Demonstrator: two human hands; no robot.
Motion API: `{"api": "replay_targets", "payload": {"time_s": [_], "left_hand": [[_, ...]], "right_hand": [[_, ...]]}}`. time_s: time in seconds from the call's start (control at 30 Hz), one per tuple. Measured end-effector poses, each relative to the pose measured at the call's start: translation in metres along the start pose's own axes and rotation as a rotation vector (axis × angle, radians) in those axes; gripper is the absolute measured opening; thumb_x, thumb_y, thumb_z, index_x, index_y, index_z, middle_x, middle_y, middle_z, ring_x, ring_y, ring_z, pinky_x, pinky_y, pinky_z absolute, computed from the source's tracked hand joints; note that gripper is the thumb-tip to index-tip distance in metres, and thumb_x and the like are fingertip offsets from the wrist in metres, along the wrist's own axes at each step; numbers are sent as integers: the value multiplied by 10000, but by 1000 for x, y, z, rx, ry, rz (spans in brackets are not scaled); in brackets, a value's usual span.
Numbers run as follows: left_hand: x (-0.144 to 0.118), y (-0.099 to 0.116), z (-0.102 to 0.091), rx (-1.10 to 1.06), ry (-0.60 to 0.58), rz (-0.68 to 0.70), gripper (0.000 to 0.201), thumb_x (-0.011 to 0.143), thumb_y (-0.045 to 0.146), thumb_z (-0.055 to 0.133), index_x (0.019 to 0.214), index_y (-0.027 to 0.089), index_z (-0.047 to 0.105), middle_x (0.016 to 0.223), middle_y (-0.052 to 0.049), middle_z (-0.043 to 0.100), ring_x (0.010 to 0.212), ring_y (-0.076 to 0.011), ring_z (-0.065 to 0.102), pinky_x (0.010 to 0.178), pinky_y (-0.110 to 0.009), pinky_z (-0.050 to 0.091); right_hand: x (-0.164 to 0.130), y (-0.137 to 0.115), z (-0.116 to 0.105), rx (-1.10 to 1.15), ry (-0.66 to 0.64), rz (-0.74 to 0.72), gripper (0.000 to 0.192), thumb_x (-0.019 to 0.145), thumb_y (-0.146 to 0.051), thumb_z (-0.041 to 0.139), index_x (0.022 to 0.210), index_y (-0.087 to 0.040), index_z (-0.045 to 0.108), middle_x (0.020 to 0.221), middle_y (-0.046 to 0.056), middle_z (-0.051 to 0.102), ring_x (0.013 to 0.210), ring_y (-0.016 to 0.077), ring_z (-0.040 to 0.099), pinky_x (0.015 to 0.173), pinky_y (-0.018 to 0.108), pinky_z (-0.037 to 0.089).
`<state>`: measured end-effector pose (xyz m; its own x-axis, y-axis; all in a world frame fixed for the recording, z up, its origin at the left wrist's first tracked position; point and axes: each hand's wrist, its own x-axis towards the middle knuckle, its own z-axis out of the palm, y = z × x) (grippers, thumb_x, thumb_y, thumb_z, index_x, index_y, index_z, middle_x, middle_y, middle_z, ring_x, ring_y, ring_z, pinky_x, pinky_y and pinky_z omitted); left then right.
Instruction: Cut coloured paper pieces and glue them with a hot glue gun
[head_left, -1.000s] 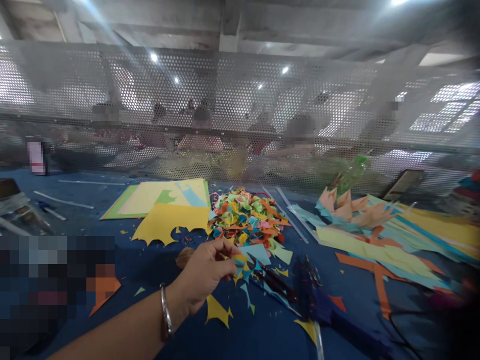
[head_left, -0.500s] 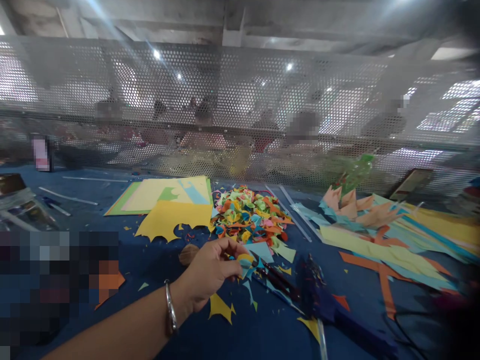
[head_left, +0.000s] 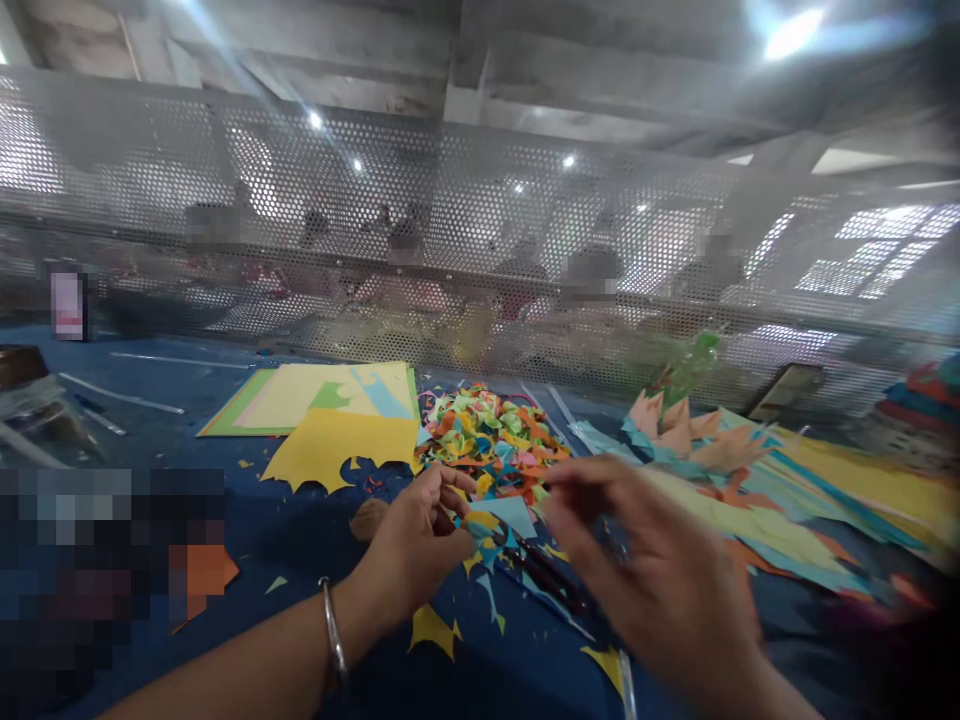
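My left hand (head_left: 424,530), a bangle on its wrist, pinches a small yellow and blue paper piece (head_left: 481,526) between thumb and fingertips. My right hand (head_left: 637,560) is in the air to the right, blurred, its thumb and fingers apart with nothing visible in them. Just beyond both hands is a heap of colourful cut paper pieces (head_left: 495,430). A light blue paper scrap (head_left: 506,515) lies at its near edge. Dark-handled scissors (head_left: 551,575) rest on the blue table between the hands, partly covered by paper scraps.
Paper sheets (head_left: 330,390) and a notched yellow sheet (head_left: 352,440) lie left of the heap. Peach paper flowers (head_left: 682,425), paper strips and a green-capped bottle (head_left: 694,365) are at the right. A perforated metal screen (head_left: 450,240) stands behind, with people beyond. A jar (head_left: 34,410) stands far left.
My right hand has come into view from the right, over where a dark blue tool lay; that tool no longer shows. My left hand still holds its paper piece. The view has shifted slightly.
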<state>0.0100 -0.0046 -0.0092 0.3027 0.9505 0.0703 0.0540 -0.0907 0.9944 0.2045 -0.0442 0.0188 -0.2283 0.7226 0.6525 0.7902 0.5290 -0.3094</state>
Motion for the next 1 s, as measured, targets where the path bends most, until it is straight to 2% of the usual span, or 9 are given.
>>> {"api": "replay_targets", "payload": {"time_s": [0.1,0.13,0.23,0.43,0.6,0.83,1.0], "left_hand": [[0,0,1,4,6,12,379,618,95,564,982,189,516,810,9,505,624,-107,437,541,-233,348],[-1,1,1,-3,7,13,371,628,101,566,984,190,514,816,7,513,625,-107,442,545,-234,351],[-1,6,1,-52,-5,-13,352,646,104,568,983,185,509,811,5,522,630,-108,457,564,-241,363],[-4,17,2,-324,-71,-80,387,632,106,635,985,184,497,829,-7,549,787,-148,528,743,-292,436],[-2,12,-1,-236,-96,-42,327,709,181,668,994,182,507,790,3,551,759,-141,523,726,-288,417],[0,13,0,-176,-30,-21,338,732,237,666,1009,169,484,786,-21,575,755,-166,541,730,-312,426],[-4,17,2,-243,47,-82,335,718,268,689,990,172,519,767,-4,576,716,-144,552,706,-291,442]], "right_hand": [[18,-14,10,52,-145,-23,103,843,-328,589,878,-232,605,765,21,616,665,164,594,578,275,495],[19,-16,13,82,-215,-13,98,856,-309,561,827,-222,594,736,17,604,637,158,580,562,271,476],[17,-15,21,133,-283,41,165,880,-247,492,735,-206,561,686,9,575,602,140,545,545,254,423],[14,-9,22,213,-235,109,174,879,-241,481,721,-206,546,653,-1,554,583,134,517,542,244,394],[14,-8,25,264,-242,167,164,887,-249,486,740,-205,543,662,-10,548,594,130,516,553,238,390],[14,-9,25,301,-263,152,199,918,-243,444,750,-202,541,687,-5,540,635,136,523,595,248,398],[12,-10,26,292,-237,137,191,913,-238,451,748,-204,540,682,-5,539,634,139,526,595,251,397]]}}
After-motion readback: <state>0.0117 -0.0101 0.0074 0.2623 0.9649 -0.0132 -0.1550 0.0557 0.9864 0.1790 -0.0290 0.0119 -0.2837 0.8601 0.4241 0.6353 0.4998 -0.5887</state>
